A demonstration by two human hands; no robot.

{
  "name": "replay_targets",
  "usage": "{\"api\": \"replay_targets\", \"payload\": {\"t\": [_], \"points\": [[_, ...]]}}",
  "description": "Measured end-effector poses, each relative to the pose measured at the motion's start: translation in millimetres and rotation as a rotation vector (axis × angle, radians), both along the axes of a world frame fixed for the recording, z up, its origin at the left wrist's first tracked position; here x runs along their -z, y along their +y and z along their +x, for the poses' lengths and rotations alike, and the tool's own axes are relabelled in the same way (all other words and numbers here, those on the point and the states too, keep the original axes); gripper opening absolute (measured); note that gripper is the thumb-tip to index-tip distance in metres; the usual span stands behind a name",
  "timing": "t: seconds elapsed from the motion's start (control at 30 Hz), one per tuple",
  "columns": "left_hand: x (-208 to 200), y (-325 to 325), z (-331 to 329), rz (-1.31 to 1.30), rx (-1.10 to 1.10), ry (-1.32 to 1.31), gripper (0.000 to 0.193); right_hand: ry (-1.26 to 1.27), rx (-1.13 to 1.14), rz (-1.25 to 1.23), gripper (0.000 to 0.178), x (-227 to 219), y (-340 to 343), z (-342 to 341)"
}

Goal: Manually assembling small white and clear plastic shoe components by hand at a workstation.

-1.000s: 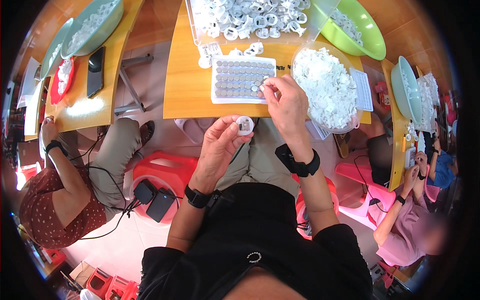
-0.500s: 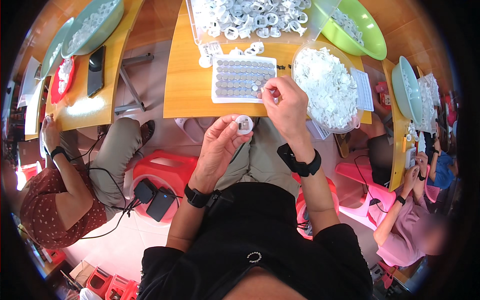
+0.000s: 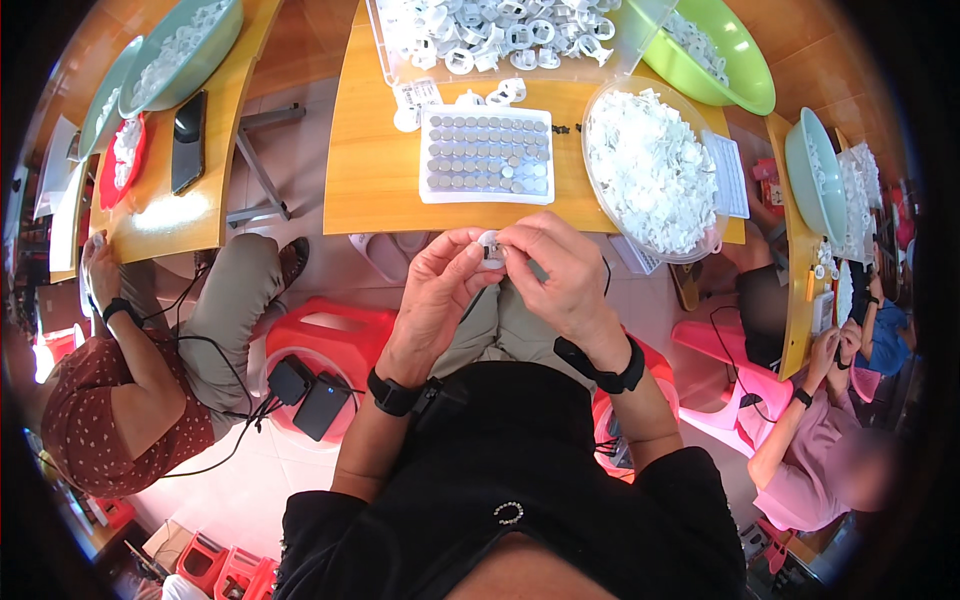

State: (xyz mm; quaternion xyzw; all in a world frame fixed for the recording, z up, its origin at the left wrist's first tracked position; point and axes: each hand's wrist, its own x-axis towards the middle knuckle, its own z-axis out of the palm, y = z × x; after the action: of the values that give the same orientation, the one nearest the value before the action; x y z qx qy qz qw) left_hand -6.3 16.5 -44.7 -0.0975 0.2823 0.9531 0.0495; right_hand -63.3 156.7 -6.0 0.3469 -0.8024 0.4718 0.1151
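Observation:
In front of my lap, my left hand (image 3: 437,285) pinches a small round white plastic part (image 3: 489,240) with a dark square recess. My right hand (image 3: 557,268) meets it from the right, thumb and forefinger pressed together against its face. Whatever sits between those right fingertips is hidden. Just beyond my hands, on the yellow table (image 3: 375,190), lies a white tray (image 3: 430,196). Rows of silver button cells (image 3: 470,151) fill most of it, and a few paler spots show at its right front.
Behind the tray stands a clear bin (image 3: 385,60) of white ring-shaped parts. To its right are a tub (image 3: 590,150) of small white pieces and a green basin (image 3: 755,85). People work at side tables, left and right. A red stool (image 3: 330,335) holds black devices.
My right hand has come from the tray's right front corner toward me, to the round part. My left hand stays nearly in place, and the part has tilted.

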Motion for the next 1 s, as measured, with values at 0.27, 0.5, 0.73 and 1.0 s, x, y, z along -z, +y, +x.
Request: {"api": "replay_targets", "payload": {"t": [0.27, 0.5, 0.73, 1.0], "points": [[-1.7, 0.6, 0.4, -0.023, 0.010, -0.007, 0.016, 0.054, -0.013, 0.053, 0.020, 2.9, 1.6, 4.1], [0.4, 0.8, 1.9, -0.037, 0.008, -0.009, 0.017, 0.030, -0.045, 0.072, 0.021, 2.7, 3.0, 5.2], [-0.1, -0.2, 1.9, -0.042, 0.013, 0.008, 0.018, 0.058, -0.037, 0.046, 0.023, 0.3, 2.0, 3.6], [1.1, 0.4, 4.1, -0.078, 0.009, -0.024, 0.018, 0.122, -0.111, 0.136, 0.023, -4.6, 3.4, 1.6]]}}
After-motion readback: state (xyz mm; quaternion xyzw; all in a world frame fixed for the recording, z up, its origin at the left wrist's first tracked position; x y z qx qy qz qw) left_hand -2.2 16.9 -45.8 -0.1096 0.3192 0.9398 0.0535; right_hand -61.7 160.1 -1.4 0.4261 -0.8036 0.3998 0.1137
